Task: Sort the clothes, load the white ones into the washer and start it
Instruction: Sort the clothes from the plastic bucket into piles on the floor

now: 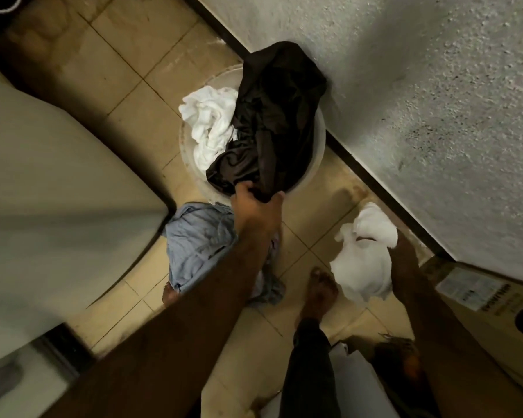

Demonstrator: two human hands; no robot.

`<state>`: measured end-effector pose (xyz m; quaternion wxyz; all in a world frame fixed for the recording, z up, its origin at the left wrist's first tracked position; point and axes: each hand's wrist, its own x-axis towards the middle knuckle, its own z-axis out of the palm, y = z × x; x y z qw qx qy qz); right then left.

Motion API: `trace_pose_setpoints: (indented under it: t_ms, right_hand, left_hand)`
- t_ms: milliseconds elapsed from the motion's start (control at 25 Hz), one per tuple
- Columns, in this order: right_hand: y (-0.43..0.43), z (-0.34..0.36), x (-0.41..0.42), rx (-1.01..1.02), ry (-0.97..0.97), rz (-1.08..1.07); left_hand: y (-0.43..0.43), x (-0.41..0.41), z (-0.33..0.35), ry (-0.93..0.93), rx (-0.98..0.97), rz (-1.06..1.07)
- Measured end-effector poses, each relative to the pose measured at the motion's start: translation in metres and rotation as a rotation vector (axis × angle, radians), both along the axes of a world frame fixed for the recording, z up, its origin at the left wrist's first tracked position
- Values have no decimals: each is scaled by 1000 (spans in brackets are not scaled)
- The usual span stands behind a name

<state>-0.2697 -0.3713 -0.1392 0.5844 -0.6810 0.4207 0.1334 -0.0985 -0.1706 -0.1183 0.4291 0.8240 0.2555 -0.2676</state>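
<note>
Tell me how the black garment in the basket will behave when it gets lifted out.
The black garment will probably hang limp: it lies draped in soft folds over the basket rim. Its sheen suggests slick fabric that may slide in the left hand's grip. It may also drag the white cloth beside it.

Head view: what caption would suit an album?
Left hand pulls black cloth from the basket; right holds white.

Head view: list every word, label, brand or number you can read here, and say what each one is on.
Printed label on the cardboard box at the lower right: several lines of print, too small and blurred to read.
Bold dark lettering along that label's lower edge: a word is there, but too blurred to quote.
Nothing readable shows on the clothes, the laundry basket, the wall or the pale appliance at left.
</note>
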Motion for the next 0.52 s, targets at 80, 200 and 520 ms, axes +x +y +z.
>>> trace_pose_setpoints:
  t_ms: [80,200,520]
  right_hand:
    - [1,-12,-1,-54,47,-15]
    - [9,-9,7,-178,357,-139]
    - [79,13,92,31,67,-198]
  left_hand:
    - [2,12,-11,22,16,-102]
    - [-5,24,-25,67,99,-216]
    - [12,11,3,-112,-231,220]
